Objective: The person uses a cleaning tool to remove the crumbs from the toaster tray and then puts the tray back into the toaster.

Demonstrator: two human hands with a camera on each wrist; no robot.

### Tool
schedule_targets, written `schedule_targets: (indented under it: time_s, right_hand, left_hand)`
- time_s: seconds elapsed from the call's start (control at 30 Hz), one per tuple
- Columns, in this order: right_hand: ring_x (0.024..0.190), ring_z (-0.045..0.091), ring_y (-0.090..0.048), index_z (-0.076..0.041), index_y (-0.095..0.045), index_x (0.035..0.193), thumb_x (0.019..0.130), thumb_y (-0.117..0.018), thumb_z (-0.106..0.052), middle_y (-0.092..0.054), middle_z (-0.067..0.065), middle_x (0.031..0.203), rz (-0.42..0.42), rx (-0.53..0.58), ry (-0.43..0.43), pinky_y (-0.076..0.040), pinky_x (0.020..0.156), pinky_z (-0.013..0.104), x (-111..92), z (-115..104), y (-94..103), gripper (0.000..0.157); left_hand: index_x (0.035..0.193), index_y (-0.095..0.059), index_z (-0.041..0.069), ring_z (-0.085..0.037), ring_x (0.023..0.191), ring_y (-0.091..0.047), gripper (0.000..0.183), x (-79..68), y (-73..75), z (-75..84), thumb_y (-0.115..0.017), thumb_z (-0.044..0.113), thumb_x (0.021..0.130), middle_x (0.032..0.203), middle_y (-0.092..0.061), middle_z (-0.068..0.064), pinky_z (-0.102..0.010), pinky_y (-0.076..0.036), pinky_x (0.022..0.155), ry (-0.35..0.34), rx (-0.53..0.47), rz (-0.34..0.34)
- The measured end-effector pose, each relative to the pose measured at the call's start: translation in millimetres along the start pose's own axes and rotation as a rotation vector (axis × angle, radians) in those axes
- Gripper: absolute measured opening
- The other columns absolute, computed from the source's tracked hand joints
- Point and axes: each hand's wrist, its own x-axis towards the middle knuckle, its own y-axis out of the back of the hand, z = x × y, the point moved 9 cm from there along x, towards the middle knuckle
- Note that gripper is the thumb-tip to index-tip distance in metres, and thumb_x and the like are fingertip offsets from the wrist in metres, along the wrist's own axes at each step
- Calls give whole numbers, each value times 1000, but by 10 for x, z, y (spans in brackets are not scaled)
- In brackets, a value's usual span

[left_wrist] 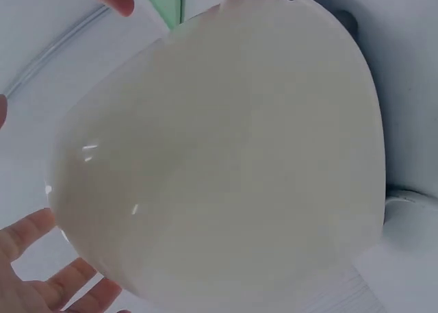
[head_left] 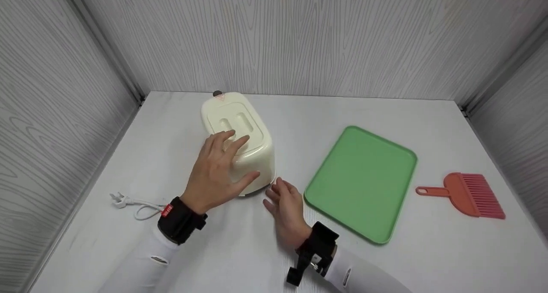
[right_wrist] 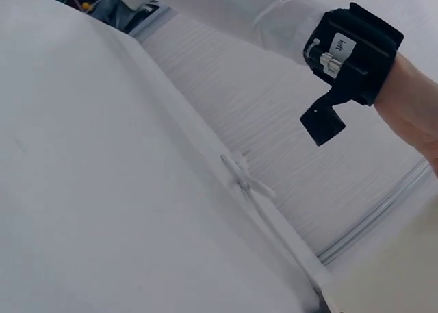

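A cream toaster (head_left: 261, 160) with a lidded, two-slot top stands left of centre, its body angled away from me. My left hand (head_left: 214, 173) is spread over its near top corner, thumb apart from the other fingers. In the left wrist view the toaster's smooth end (left_wrist: 226, 148) fills most of the picture, with fingers (left_wrist: 68, 282) along its edge. Low by the near right corner is my right hand (head_left: 289, 207), fingers loosely bent and fingertips right at the toaster's bottom edge. Neither hand wraps around anything.
A green tray (head_left: 364, 182) lies right of the toaster. Farther right rests an orange-red brush (head_left: 466, 196). A white cord with a plug (head_left: 128, 202) is at the left, partly behind my left wrist. Panelled walls (head_left: 299, 40) enclose the white table (head_left: 239, 258) at back and sides.
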Motion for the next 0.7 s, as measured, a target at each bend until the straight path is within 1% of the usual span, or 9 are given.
schedule_targets:
  time_s: [0.1, 0.17, 0.27, 0.33, 0.43, 0.5, 0.6, 0.7]
  right_hand:
    - [120, 29, -63, 7, -39, 145, 110, -51, -27, -58, 19, 128, -10, 18, -18, -56, 104, 45, 8, 84, -24, 50]
    - [117, 26, -65, 6, -41, 143, 109, -52, -21, -61, 19, 129, -14, 36, -35, -57, 102, 44, 12, 120, -48, 45]
    - [113, 24, -66, 6, -43, 141, 106, -51, -11, -62, 19, 130, -13, 65, -64, -56, 103, 44, 22, 166, -98, 39]
    - [110, 23, -66, 7, -42, 142, 104, -51, -5, -62, 19, 129, -13, 83, -75, -56, 103, 44, 34, 187, -137, 40]
    - [103, 21, -67, 8, -44, 141, 102, -53, -3, -64, 18, 121, -15, 93, -82, -57, 102, 43, 69, 215, -192, 42]
    - [102, 20, -68, 9, -46, 140, 100, -54, -3, -65, 18, 117, -31, 99, -84, -57, 102, 42, 94, 228, -237, 42]
    - [100, 20, -68, 10, -51, 136, 97, -55, -1, -66, 18, 114, -52, 116, -91, -58, 100, 40, 125, 252, -292, 40]
    - [98, 20, -68, 11, -52, 133, 94, -55, 2, -66, 18, 113, -62, 134, -87, -58, 99, 39, 145, 263, -322, 40]
  left_hand:
    - [142, -61, 11, -38, 122, -51, 70, 5, -37, 27, -78, 51, 87, 134, -56, -23, -50, -44, 106, -32, 65, -6]
    - [140, -63, 11, -39, 118, -52, 68, 10, -50, 32, -79, 50, 87, 131, -57, -23, -50, -46, 103, -47, 98, -4]
    - [138, -65, 13, -39, 114, -52, 64, 19, -63, 30, -81, 47, 86, 127, -58, -22, -51, -47, 101, -64, 139, 3]
    - [136, -67, 14, -39, 113, -52, 61, 25, -72, 33, -82, 45, 86, 126, -58, -23, -52, -48, 98, -76, 165, 5]
    - [135, -67, 16, -40, 111, -52, 57, 26, -92, 42, -81, 42, 86, 124, -58, -24, -54, -49, 94, -98, 206, 8]
    - [135, -67, 16, -41, 110, -52, 56, 22, -99, 52, -80, 41, 87, 123, -59, -24, -54, -49, 92, -114, 229, 20]
    - [135, -67, 16, -41, 109, -52, 56, 10, -110, 62, -80, 41, 88, 122, -58, -24, -54, -49, 91, -133, 243, 37]
    - [136, -67, 16, -41, 110, -51, 57, 6, -127, 64, -81, 41, 88, 122, -58, -24, -54, -48, 92, -139, 240, 45]
